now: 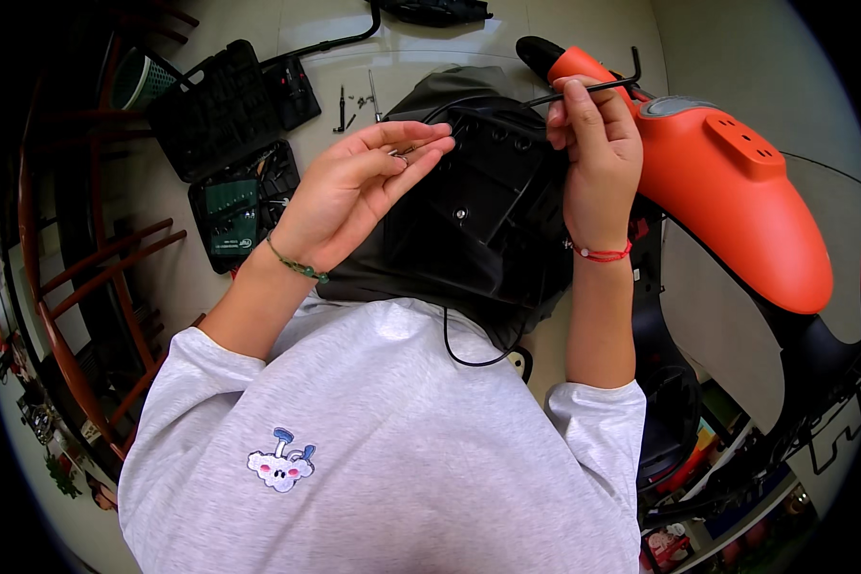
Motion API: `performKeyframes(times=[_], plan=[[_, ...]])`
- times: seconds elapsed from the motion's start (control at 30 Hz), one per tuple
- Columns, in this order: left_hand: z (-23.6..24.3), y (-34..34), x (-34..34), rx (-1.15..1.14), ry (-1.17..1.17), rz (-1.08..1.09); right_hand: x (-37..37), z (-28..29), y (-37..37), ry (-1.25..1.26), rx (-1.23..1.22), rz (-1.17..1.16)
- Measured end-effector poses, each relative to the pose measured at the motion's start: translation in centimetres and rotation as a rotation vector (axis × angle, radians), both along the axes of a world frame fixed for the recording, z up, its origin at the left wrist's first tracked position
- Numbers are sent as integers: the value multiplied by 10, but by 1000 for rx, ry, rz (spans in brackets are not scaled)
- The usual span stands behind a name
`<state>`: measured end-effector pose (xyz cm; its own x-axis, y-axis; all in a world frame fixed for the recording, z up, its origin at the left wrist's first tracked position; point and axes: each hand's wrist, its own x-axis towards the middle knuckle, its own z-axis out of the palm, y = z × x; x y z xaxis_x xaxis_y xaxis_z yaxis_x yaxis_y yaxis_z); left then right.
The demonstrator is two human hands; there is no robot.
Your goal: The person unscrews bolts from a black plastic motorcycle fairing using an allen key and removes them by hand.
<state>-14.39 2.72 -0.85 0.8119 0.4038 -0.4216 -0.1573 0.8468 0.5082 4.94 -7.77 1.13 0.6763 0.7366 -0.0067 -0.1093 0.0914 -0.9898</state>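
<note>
A black plastic housing (478, 187) with a recessed boxy middle rests in front of me on dark fabric. One silver screw (460, 213) sits inside its recess. Over the housing's upper left edge, my left hand (364, 177) is held palm up, thumb and fingers closing around a small silver metal piece (402, 152), too small to name surely. Above the right edge, my right hand (598, 143) grips a black L-shaped hex key (614, 85), its short bent end pointing up at the right. Its far end reaches left over the housing's top.
A large orange curved shell (737, 201) lies at the right. At the left, an open black tool case (210, 115) is on the floor beside a wooden chair (77, 287). Small loose hardware and a screwdriver (342, 108) lie beyond the housing. A black cable (464, 362) loops near my shirt.
</note>
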Motion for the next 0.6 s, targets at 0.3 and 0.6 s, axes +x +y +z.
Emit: performKeyframes(times=[0.3, 0.6], plan=[[-1, 0, 4, 129, 29, -97, -11, -11, 1, -85, 44, -42], [-2, 2, 8, 86, 25, -74, -14, -16, -1, -124, 85, -71]])
